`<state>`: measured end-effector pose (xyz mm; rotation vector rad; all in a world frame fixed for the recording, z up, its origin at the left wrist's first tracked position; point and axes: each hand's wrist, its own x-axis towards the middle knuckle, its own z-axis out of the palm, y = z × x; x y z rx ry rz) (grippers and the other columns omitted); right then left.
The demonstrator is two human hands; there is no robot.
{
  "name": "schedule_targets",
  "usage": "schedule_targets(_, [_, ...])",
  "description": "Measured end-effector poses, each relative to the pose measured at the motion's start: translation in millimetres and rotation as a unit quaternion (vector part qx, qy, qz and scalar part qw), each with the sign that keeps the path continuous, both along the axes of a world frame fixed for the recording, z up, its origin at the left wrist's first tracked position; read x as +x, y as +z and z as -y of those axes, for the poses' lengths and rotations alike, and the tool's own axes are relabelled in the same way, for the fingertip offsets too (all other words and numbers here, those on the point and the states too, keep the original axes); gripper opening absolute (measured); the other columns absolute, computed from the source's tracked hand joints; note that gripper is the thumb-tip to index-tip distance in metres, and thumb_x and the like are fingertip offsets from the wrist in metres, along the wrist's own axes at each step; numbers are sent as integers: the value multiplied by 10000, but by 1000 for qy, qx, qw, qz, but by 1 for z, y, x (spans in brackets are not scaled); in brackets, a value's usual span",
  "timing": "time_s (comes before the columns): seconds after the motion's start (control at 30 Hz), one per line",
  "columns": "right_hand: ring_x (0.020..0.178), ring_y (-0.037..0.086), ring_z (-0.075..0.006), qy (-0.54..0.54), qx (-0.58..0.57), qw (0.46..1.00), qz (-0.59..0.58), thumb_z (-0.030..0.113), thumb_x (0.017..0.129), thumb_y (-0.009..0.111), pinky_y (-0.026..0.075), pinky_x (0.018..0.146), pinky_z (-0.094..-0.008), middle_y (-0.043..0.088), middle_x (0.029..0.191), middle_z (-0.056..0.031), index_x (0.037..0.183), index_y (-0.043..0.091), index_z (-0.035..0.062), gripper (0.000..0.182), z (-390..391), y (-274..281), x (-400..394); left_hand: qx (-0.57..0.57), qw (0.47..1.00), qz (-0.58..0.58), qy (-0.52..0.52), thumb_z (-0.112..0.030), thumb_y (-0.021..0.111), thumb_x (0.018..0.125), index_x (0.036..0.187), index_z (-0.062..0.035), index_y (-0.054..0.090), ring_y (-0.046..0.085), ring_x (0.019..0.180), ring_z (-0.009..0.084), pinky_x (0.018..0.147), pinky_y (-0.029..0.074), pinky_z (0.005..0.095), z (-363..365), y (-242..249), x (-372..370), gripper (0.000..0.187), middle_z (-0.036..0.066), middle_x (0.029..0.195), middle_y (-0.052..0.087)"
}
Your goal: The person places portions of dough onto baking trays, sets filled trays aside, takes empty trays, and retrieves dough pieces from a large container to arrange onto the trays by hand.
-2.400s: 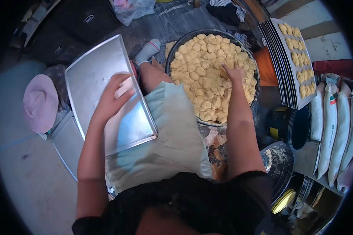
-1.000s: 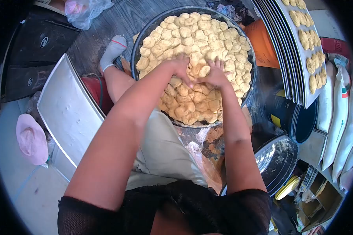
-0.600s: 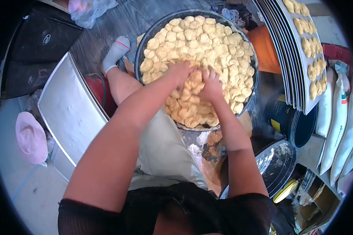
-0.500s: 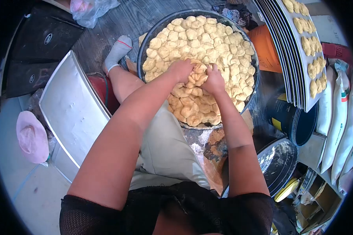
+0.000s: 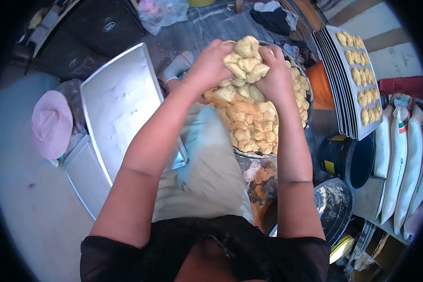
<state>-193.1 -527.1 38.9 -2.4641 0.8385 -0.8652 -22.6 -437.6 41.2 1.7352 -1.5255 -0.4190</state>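
Between my two hands is a bunch of pale yellow dough pieces (image 5: 246, 63), held up above a large round black tub (image 5: 310, 105). My left hand (image 5: 210, 66) grips the bunch from the left side, fingers curled around it. From the right, my right hand (image 5: 275, 70) clasps the same pieces, with part of its fingers hidden behind them. Below, the tub is packed with many more dough lumps (image 5: 254, 124), the near ones looking more orange. My forearms and the raised dough hide much of the tub's far part.
A bare metal tray (image 5: 120, 103) leans at my left, near a pink hat (image 5: 51, 124). On the right, stacked trays (image 5: 357, 84) carry rows of dough pieces. Beside them are an orange bucket (image 5: 318, 84), a dark bucket (image 5: 348, 157) and white sacks (image 5: 397, 160).
Both hands have risen from the tub's surface, lifting a bunch of dough pieces. The camera view has shifted, so the tray and hat appear farther right.
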Motion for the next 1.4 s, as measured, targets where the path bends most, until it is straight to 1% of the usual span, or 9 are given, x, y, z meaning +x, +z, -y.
schedule_targets(0.23, [1072, 591, -361, 198, 43, 978, 48, 106, 653, 784, 498, 896, -416, 571, 1164, -125, 1138, 629, 89, 510, -133, 50, 122, -32, 984, 4, 175, -167, 704, 654, 1250, -13, 575, 544, 1112, 399, 967, 446, 428, -196, 52, 86, 629, 228, 1157, 576])
schedule_targets(0.43, [1314, 430, -409, 417, 61, 892, -160, 218, 662, 807, 379, 1085, -444, 317, 1514, -202, 1487, 355, 124, 945, -244, -64, 205, 242, 915, 46, 320, -117, 715, 679, 1388, -45, 423, 451, 1219, 448, 1070, 382, 434, -346, -69, 142, 770, 250, 1328, 410])
schedule_targets(0.6, [1328, 410, -410, 509, 161, 840, -93, 218, 643, 815, 354, 1116, -431, 313, 1540, -183, 1402, 507, 153, 821, -240, -58, 206, 90, 954, -165, 233, -127, 780, 688, 1451, -68, 409, 518, 1174, 311, 995, 449, 399, -393, -70, 165, 851, 152, 1313, 449])
schedule_targets(0.7, [1199, 531, -332, 422, 214, 881, 4, 237, 721, 790, 457, 986, -405, 517, 1298, -179, 1331, 566, 83, 667, -209, -64, 221, 122, 867, -363, 319, -174, 737, 811, 1385, -85, 523, 514, 1053, 181, 917, 438, 324, -399, -44, 177, 619, 61, 1230, 531])
schedule_targets(0.83, [1157, 550, -318, 357, 181, 912, -87, 255, 767, 740, 454, 979, -383, 555, 1229, -163, 1335, 568, 100, 613, -209, -65, 258, 17, 954, -26, 298, -233, 708, 881, 1276, -78, 621, 543, 776, 125, 757, 472, 275, -395, -82, 207, 433, 4, 1062, 595])
schedule_targets(0.97, [1216, 511, -341, 357, 149, 908, -163, 325, 735, 735, 445, 991, -402, 544, 1285, -174, 1228, 647, 92, 553, -242, -76, 307, 111, 917, -313, 220, -234, 706, 879, 1145, -13, 666, 611, 812, 129, 793, 502, 300, -378, -78, 220, 348, 51, 929, 675])
schedule_targets(1.13, [716, 639, -184, 405, 376, 815, -174, 277, 705, 754, 523, 673, -320, 688, 775, -86, 919, 729, 21, 335, -199, -86, 355, -2, 857, -349, 380, -200, 658, 915, 1069, 1, 686, 629, 792, 109, 724, 509, 251, -362, -76, 271, 254, 63, 906, 694])
schedule_targets(1.23, [782, 658, -205, 274, 429, 859, -59, 354, 798, 731, 528, 697, -348, 684, 845, -109, 990, 700, 21, 386, -187, -87, 381, -129, 899, -184, 375, -173, 651, 903, 1080, -2, 681, 672, 840, 181, 768, 530, 306, -327, -80, 297, 248, 117, 972, 703])
schedule_targets(1.4, [961, 657, -318, 136, 61, 964, -220, 527, 855, 641, 519, 812, -437, 668, 1065, -167, 1069, 678, 65, 511, -209, -82, 403, -30, 927, 134, 350, -127, 681, 841, 1075, -33, 671, 631, 1015, 358, 905, 497, 402, -291, -108, 320, 253, 178, 1106, 655])
